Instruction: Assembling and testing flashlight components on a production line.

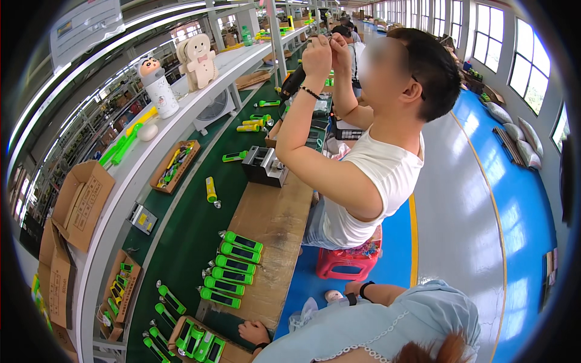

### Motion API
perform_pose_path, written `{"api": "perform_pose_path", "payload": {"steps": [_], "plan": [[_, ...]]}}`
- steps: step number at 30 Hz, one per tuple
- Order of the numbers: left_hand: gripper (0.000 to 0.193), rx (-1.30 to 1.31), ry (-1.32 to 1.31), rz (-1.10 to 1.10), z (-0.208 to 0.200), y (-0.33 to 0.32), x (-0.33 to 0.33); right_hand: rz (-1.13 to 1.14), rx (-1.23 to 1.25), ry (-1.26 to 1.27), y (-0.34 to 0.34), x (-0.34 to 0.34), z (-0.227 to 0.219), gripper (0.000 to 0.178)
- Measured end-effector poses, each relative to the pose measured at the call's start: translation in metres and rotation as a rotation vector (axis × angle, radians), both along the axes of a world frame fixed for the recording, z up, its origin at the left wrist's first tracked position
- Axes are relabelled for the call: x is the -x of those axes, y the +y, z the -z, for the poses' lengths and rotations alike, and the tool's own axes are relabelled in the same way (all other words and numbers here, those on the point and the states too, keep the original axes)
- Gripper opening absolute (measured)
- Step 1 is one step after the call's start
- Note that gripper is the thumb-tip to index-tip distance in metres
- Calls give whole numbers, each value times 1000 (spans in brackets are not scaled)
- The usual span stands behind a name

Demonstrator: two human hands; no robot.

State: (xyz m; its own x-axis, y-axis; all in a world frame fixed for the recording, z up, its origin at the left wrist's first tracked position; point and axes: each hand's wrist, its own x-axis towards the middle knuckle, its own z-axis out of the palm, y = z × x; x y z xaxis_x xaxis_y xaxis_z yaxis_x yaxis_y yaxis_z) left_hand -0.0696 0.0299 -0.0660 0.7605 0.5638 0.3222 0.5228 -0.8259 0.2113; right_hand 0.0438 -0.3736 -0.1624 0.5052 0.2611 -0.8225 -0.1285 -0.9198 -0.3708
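At the table's near edge my left hand [254,331] rests with a dark band at its wrist. Its fingers lie loosely on the surface, with nothing visible in them. Close to it is an open cardboard box [225,349] of green handheld devices [212,348] with dark panels. A row of similar green work lights [233,266] lies on brown cardboard farther along. My right hand [352,288], also with a black wristband, hangs low beside the bench; its fingers are mostly hidden.
A co-worker [381,175] in a white top sits on a red stool [348,264], both hands raised. A black-and-silver fixture [265,166] stands on the bench. Left runs a white shelf [130,145] with a bottle [159,91] and cartons [78,206]; boxes of parts sit below.
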Motion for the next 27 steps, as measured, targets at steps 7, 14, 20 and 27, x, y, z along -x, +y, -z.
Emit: {"api": "perform_pose_path", "payload": {"steps": [7, 14, 20, 27], "plan": [[13, -11, -9, 2, -1, 0, 0, 9, -12, -21, 1, 0, -2, 38], [13, -5, 7, -12, 1, 1, 2, -22, -12, -35, 1, 2, -5, 38], [13, 6, 33, -6, 3, 1, -1, -117, 19, -81, 0, -1, -11, 39], [15, 14, 1, 13, -1, 0, -3, -74, 17, -106, 3, -3, -23, 40]]}}
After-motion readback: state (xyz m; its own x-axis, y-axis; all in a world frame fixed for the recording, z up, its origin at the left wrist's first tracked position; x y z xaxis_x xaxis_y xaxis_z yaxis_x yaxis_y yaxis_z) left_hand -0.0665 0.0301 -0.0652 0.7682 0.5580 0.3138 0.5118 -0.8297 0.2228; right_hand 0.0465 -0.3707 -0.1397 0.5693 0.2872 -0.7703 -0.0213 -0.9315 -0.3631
